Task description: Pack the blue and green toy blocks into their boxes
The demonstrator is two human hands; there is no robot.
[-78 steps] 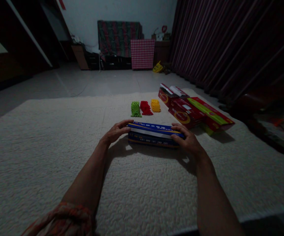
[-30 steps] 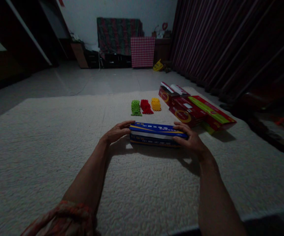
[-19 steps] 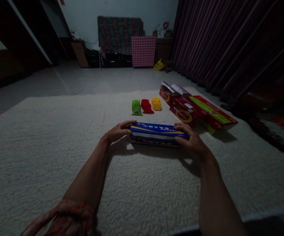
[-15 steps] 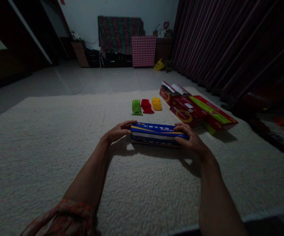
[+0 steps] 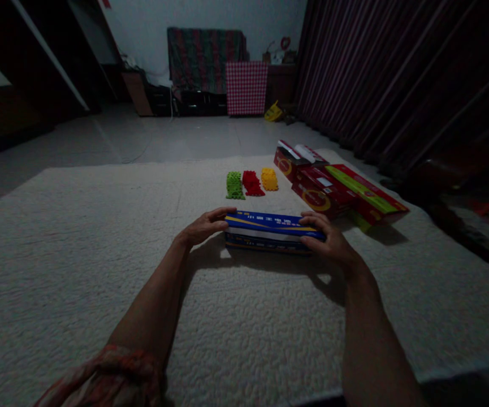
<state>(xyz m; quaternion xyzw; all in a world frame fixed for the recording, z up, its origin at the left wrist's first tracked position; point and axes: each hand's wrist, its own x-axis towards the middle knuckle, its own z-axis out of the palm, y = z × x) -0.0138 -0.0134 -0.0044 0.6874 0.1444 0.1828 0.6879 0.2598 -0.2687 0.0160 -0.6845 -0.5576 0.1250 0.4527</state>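
A long blue cardboard box (image 5: 269,229) with white lettering and yellow stripes lies crosswise before me on a pale quilted mat (image 5: 252,316). My left hand (image 5: 207,226) grips its left end, fingers on the top edge and thumb against the near side. At the other end, my right hand (image 5: 324,236) is closed round the corner, fingers over the top and thumb in front. Beyond the box sit three small toothed plastic pieces or stacks in a row: green (image 5: 234,185), red (image 5: 252,183) and yellow (image 5: 269,179).
Red cartons, one open (image 5: 297,158), one with a gold ring (image 5: 323,192) and one with a green band (image 5: 367,195), lie close together at the right. A dark pleated curtain (image 5: 375,73) hangs behind them. Low cabinets (image 5: 202,104) and a red checked cloth (image 5: 246,87) stand at the far wall.
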